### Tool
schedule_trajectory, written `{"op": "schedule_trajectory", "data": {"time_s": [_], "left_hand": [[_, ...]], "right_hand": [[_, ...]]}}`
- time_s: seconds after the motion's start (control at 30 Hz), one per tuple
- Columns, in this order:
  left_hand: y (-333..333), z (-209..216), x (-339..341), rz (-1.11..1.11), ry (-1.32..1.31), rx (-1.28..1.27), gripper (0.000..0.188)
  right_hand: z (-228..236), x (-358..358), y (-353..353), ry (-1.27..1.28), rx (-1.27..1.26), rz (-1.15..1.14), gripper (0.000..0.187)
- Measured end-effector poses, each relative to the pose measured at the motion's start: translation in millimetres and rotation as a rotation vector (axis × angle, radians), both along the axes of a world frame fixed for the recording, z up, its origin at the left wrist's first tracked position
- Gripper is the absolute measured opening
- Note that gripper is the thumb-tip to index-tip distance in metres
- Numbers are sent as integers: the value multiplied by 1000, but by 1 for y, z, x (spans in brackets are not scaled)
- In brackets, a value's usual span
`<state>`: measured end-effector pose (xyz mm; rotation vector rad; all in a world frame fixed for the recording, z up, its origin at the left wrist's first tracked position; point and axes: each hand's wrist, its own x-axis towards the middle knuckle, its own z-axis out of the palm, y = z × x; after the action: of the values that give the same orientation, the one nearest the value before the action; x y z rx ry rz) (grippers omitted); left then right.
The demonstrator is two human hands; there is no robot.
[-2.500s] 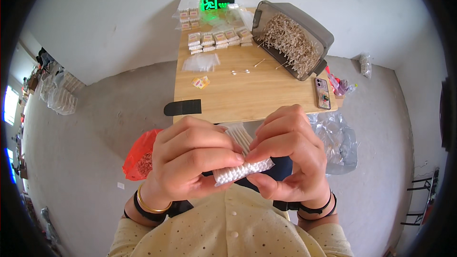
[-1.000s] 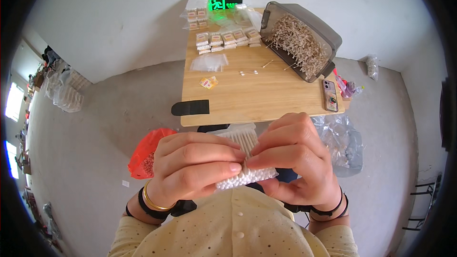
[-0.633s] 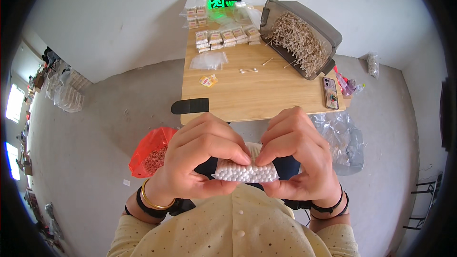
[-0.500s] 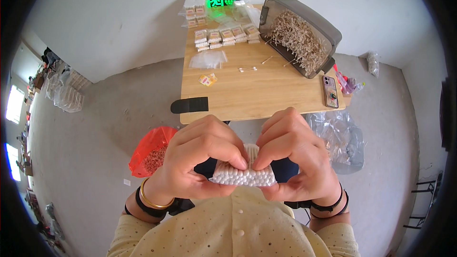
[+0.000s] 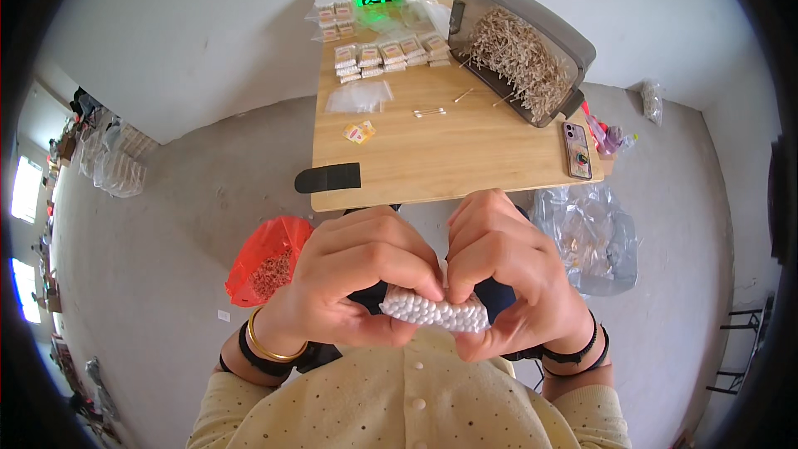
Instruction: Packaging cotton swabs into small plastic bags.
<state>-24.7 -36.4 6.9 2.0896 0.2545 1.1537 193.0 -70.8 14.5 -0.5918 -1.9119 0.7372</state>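
Observation:
Between my two hands, in front of my chest, is a small clear bag of cotton swabs (image 5: 434, 311), its white tips facing me. My left hand (image 5: 357, 270) grips its left end, the fingers curled and the thumb beneath. On the other end my right hand (image 5: 511, 274) is closed the same way. The fingertips of both hands meet at the bag's upper edge and hide much of its far side. On the table (image 5: 449, 158) beyond lie a few loose cotton swabs (image 5: 430, 112), yellow label cards (image 5: 359, 132) and flat clear bags (image 5: 359, 97).
Stacks of packed swab bags (image 5: 391, 54) stand at the table's back left. A tipped grey bin (image 5: 544, 21) holds many loose swabs. A phone (image 5: 576, 150) lies near the right edge. Red (image 5: 241, 270) and clear (image 5: 615, 270) plastic bags flank the table on the floor.
The swab bag has tilted so that less of its upper side shows, and it sits slightly farther right. Both hands keep their hold, with the fingertips closer together.

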Motion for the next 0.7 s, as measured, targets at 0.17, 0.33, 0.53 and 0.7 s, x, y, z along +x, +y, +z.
{"op": "schedule_trajectory", "data": {"time_s": [0.17,0.33,0.53,0.7], "left_hand": [[2,-4,0,-47,9,-58,28],[-1,-5,1,-32,24,-88,27],[-2,-5,4,-19,-5,-132,28],[4,-6,1,-32,16,-45,29]], "right_hand": [[-4,1,1,62,-55,-12,33],[-9,3,0,79,-53,-22,32],[-15,1,-2,131,-23,-100,31],[-17,4,-4,98,22,-155,27]]}}
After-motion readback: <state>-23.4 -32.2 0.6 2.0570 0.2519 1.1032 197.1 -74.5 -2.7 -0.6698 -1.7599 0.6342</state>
